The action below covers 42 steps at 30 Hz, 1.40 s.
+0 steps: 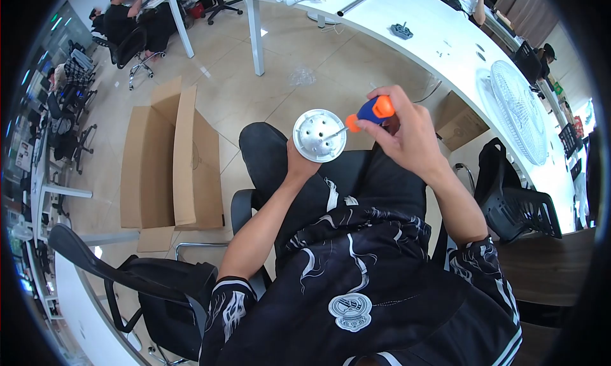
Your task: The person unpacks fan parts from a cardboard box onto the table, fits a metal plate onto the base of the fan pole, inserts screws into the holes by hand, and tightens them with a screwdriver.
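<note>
My left hand (301, 165) is wrapped round a white round part with a silver metal face (315, 133), held above my lap. Several small holes dot that face, which is turned up towards me; most of my left fingers are hidden behind it. In my right hand (410, 137) is a screwdriver (374, 111) with a blue and orange handle, pinched between thumb and fingers. Its thin shaft slants down to the left across the metal face, and the tip reaches one of the holes near the middle. Whether the tip sits in a screw is too small to tell.
An open cardboard box (153, 168) stands on the floor to the left. On the curved white table (439, 41) lie a white fan grille (519, 111), a dark metal part (401, 30) and a dark tube (356, 4). Office chairs (519, 197) flank me; other people sit farther off.
</note>
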Motion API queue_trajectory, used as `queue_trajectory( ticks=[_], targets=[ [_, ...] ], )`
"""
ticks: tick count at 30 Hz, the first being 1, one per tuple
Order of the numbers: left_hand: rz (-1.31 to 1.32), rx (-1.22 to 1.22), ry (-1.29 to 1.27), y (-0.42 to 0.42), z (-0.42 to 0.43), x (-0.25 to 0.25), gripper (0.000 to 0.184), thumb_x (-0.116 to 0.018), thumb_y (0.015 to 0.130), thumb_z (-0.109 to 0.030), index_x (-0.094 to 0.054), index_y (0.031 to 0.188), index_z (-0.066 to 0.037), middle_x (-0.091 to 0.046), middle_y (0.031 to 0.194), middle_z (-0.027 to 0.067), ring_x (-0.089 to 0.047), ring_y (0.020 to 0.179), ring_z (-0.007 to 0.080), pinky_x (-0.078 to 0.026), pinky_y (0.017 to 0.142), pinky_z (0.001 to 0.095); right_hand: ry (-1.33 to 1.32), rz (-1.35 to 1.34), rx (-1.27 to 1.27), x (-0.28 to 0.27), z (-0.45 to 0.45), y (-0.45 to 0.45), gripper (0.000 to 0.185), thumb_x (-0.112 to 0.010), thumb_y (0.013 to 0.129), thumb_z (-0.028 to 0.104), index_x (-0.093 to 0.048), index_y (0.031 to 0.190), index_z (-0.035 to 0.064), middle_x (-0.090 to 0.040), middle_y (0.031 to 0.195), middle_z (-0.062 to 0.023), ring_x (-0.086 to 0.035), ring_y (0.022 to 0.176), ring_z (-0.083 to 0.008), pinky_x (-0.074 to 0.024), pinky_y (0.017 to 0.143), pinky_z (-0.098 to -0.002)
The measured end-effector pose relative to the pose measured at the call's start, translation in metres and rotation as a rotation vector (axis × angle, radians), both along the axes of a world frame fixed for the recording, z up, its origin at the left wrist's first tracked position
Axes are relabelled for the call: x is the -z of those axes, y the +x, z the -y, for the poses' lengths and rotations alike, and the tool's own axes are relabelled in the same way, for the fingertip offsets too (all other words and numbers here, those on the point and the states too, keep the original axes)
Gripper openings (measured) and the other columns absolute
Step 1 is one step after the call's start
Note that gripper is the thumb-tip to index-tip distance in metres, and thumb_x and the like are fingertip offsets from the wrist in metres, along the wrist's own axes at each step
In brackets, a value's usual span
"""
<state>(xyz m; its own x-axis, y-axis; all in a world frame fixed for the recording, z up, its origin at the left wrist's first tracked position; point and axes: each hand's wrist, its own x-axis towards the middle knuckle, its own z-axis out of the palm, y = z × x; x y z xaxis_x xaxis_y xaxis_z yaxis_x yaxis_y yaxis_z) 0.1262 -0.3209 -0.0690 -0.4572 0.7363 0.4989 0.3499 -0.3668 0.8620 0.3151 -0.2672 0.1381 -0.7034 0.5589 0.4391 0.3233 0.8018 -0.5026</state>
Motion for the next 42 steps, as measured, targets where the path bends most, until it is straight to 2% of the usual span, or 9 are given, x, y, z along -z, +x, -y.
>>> queue_trajectory(
  ticks=[6,11,15,20,23,27,30,37,42],
  targets=[
    [-0.042,0.013,0.002,0.000,0.000,0.002,0.042,-0.082,0.064,-0.008,-0.064,0.101,0.001,-0.071,0.092,0.0124,-0.070,0.088,0.0245,-0.054,0.078,0.0349,0.043,-0.083,0.055,0.007,-0.005,0.002,0.043,-0.080,0.080,0.025,-0.054,0.109,0.0067,-0.065,0.084,-0.0140,-0.063,0.060,-0.0292,-0.0500,0.057,-0.0353],
    [0.008,0.029,0.038,0.000,0.005,-0.005,0.044,-0.083,0.064,-0.009,-0.064,0.103,0.000,-0.071,0.093,0.0125,-0.070,0.089,0.0247,-0.054,0.079,0.0348,0.149,-0.073,-0.215,-0.004,-0.011,0.004,0.041,-0.079,0.081,0.020,-0.053,0.110,0.0063,-0.065,0.094,-0.0139,-0.064,0.074,-0.0370,-0.0510,0.069,-0.0410],
    [0.036,0.025,0.034,-0.001,0.003,-0.002,0.046,-0.083,0.064,-0.009,-0.064,0.105,0.000,-0.071,0.094,0.0127,-0.070,0.089,0.0248,-0.054,0.079,0.0347,0.123,-0.053,-0.239,-0.001,-0.011,0.003,0.042,-0.079,0.081,0.020,-0.053,0.111,0.0065,-0.065,0.094,-0.0143,-0.064,0.070,-0.0321,-0.0507,0.064,-0.0376],
    [-0.046,-0.004,0.027,-0.003,0.002,0.002,0.047,-0.083,0.064,-0.009,-0.063,0.105,0.001,-0.071,0.095,0.0133,-0.071,0.088,0.0256,-0.055,0.078,0.0352,0.042,-0.118,-0.019,0.013,-0.001,0.003,0.043,-0.082,0.078,0.020,-0.057,0.110,0.0062,-0.065,0.084,-0.0090,-0.062,0.064,-0.0214,-0.0479,0.057,-0.0300],
    [-0.033,0.001,0.019,-0.001,0.002,-0.001,0.047,-0.083,0.063,-0.008,-0.063,0.105,0.001,-0.071,0.094,0.0133,-0.071,0.088,0.0263,-0.055,0.078,0.0354,0.070,-0.118,0.052,0.013,0.006,0.002,0.042,-0.083,0.077,0.019,-0.059,0.108,0.0059,-0.066,0.083,-0.0081,-0.064,0.065,-0.0207,-0.0487,0.058,-0.0303],
    [-0.019,-0.019,0.016,-0.002,0.004,-0.001,0.048,-0.083,0.063,-0.009,-0.063,0.104,0.001,-0.071,0.094,0.0132,-0.071,0.089,0.0268,-0.055,0.078,0.0354,0.026,-0.156,-0.046,0.001,0.005,0.004,0.041,-0.082,0.078,0.015,-0.058,0.109,0.0052,-0.069,0.088,-0.0097,-0.068,0.073,-0.0217,-0.0518,0.065,-0.0295],
    [0.051,0.020,0.030,0.000,0.003,-0.001,0.051,-0.085,0.062,-0.011,-0.062,0.107,0.001,-0.071,0.096,0.0132,-0.071,0.091,0.0269,-0.054,0.079,0.0353,-0.017,-0.344,-0.227,-0.004,0.015,0.008,0.040,-0.080,0.077,0.005,-0.056,0.110,0.0028,-0.071,0.100,-0.0128,-0.071,0.092,-0.0289,-0.0532,0.082,-0.0315],
    [0.035,0.048,-0.018,-0.001,0.006,-0.003,0.061,-0.089,0.061,-0.010,-0.062,0.114,-0.001,-0.072,0.104,0.0094,-0.070,0.096,0.0191,-0.054,0.084,0.0319,-0.060,-0.190,-0.279,0.006,0.020,0.000,0.040,-0.078,0.078,0.002,-0.055,0.111,0.0029,-0.071,0.102,-0.0141,-0.070,0.094,-0.0307,-0.0528,0.083,-0.0338],
    [0.020,0.044,-0.023,-0.002,0.005,-0.002,0.059,-0.090,0.061,-0.011,-0.063,0.113,-0.001,-0.073,0.102,0.0092,-0.071,0.095,0.0191,-0.055,0.084,0.0321,-0.065,-0.175,-0.305,0.007,0.021,-0.002,0.039,-0.077,0.079,0.002,-0.056,0.110,0.0027,-0.070,0.102,-0.0147,-0.070,0.094,-0.0315,-0.0527,0.082,-0.0343]
  ],
)
